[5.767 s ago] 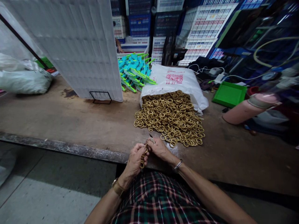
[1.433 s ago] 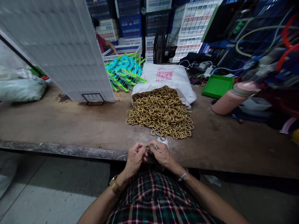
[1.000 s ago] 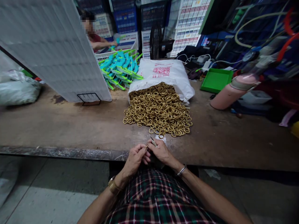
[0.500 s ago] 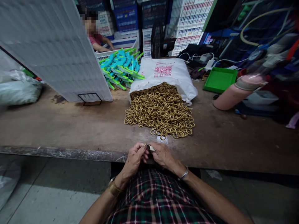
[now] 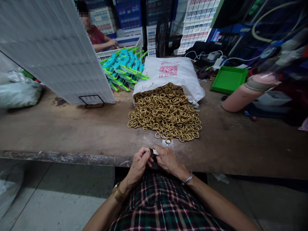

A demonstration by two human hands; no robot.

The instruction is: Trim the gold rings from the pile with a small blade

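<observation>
Both of my hands meet at the table's front edge, just below the pile of gold-coloured rings [image 5: 166, 112]. My left hand [image 5: 140, 162] is closed in a pinch; a gold edge showed at its fingertips a moment ago, probably a ring, but my fingers now hide it. My right hand [image 5: 167, 158] is wrapped round a small flat tool [image 5: 154, 151], dark at one end and whitish along its side. That tool touches or nearly touches my left fingertips; its exact kind is too small to tell. The rings spill from a white sack [image 5: 166, 70] with red print.
A leaning pale ribbed panel [image 5: 79, 64] stands on the wooden table [image 5: 72, 134] at left. Behind are turquoise-and-green plastic pieces [image 5: 125, 65] and a co-worker's arm [image 5: 103, 45]. At right are a green tray [image 5: 228, 80] and a pink bottle [image 5: 240, 96].
My hands stay together at nearly the same spot, the tool turned slightly. The gold edge at my left fingertips has gone from sight. The co-worker's hand has shifted over the crate.
</observation>
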